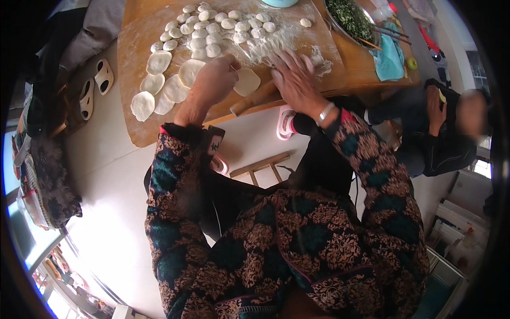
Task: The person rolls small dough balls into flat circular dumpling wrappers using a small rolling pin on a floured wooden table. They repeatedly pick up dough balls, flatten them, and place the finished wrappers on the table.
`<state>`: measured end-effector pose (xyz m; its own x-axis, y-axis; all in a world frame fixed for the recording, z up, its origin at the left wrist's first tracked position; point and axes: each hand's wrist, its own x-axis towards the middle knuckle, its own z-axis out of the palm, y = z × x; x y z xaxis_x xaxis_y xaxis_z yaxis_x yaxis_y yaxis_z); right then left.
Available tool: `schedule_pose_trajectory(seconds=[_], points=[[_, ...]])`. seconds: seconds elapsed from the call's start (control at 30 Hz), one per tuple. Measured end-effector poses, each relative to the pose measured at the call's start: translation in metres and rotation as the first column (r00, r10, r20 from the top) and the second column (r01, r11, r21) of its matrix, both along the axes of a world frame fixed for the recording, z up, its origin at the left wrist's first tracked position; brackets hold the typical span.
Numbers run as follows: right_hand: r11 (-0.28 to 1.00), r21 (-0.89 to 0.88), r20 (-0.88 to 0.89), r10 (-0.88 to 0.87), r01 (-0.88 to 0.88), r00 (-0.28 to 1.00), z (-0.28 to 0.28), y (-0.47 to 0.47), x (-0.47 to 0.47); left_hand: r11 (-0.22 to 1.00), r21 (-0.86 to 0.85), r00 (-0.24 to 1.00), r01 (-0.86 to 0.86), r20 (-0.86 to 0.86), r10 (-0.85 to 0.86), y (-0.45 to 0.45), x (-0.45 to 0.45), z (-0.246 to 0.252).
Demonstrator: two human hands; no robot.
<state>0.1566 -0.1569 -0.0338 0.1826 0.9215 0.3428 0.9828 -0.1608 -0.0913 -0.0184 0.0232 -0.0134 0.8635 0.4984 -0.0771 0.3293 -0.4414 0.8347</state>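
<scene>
My left hand (pixel 217 75) pinches the edge of a small dough round (pixel 247 82) on the floured wooden board (pixel 326 44). Under the palm and fingers of my right hand (pixel 295 77) lies one end of a wooden rolling pin (pixel 249 101); its other end points down and left, just below the round. Rolled dough wrappers (pixel 176 88) overlap to the left of my left hand. Beyond them sit several flattened dough pieces (pixel 213 38), dusted with flour. One more dough piece (pixel 305 22) lies apart at the upper right.
A metal bowl of chopped greens (pixel 350 20) with chopsticks stands at the upper right, beside a turquoise cloth (pixel 388 60) and a green fruit (pixel 412 63). Part of a light blue bowl (pixel 280 3) shows at the top edge. Another person (pixel 442 127) sits at the right.
</scene>
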Motion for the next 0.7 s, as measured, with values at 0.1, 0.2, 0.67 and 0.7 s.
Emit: schedule_pose_trajectory(seconds=[0.1, 0.2, 0.67, 0.7], points=[[0.995, 0.045, 0.025, -0.087, 0.086, 0.996, -0.002, 0.062, 0.008, 0.942, 0.325, 0.983, 0.085, 0.129, -0.133, -0.010, 0.007, -0.001], [0.985, 0.121, 0.002, -0.126, 0.124, 0.992, 0.003, 0.088, 0.007, 0.766, 0.619, 0.954, 0.174, 0.087, -0.287, -0.004, 0.022, -0.003], [0.981, 0.145, 0.062, -0.138, 0.128, 0.988, -0.003, 0.088, 0.008, 0.821, 0.542, 0.961, 0.177, 0.086, -0.263, -0.005, 0.016, 0.004], [0.989, 0.085, 0.035, -0.126, 0.122, 0.991, -0.001, 0.085, 0.007, 0.776, 0.599, 0.961, 0.199, 0.036, -0.274, -0.002, 0.019, 0.001]])
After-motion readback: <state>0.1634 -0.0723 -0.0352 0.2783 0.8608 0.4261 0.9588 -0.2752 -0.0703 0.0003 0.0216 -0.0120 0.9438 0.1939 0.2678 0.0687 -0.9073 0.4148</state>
